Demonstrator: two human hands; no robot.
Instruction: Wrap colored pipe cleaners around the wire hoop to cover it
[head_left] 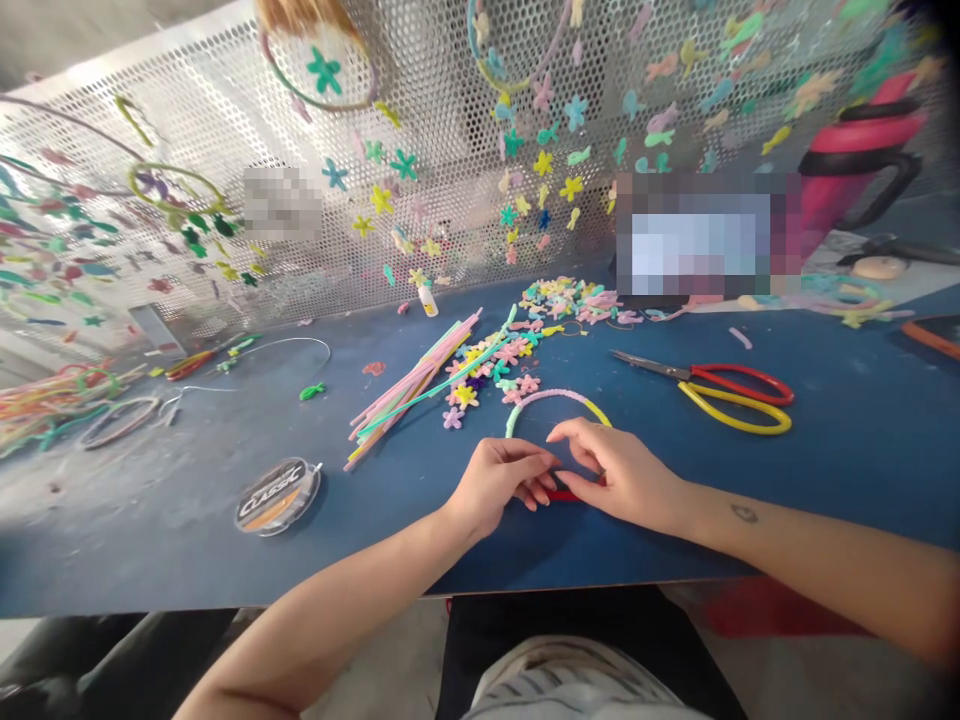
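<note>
**Hands pinch the near end of a wrapped hoop**

The left hand (501, 482) and right hand (616, 470) meet at the near edge of the blue table (862, 430), fingers curled in and pressed together on the lower arc of a small hoop (556, 398). Both thumbs and forefingers appear to pinch the same spot, where a short red stretch (561, 495) shows between them. The far arc of the hoop lies flat on the table, already covered in green, pink and yellow fuzzy wrap (the part under the hands is hidden, so how it is covered there cannot be told).

Judging from this, the step in hand is winding or fixing a chenille stem onto the hoop's bare near section. The next move seems to call for one hand to steady the ring while the other feeds the wrap around tightly, turn beside turn, without letting the finished colours slip.

Just beyond the hoop lies a scatter of small fuzzy flowers (495, 375), and to their left a bundle of pastel stems (409, 385). Red-and-yellow scissors (720, 390) lie to the right, apart from the hands. 1 spool of line (277, 495) sits to the left, near the table's front edge. A perforated panel (450, 90) behind carries more flowers and hoops.
</note>
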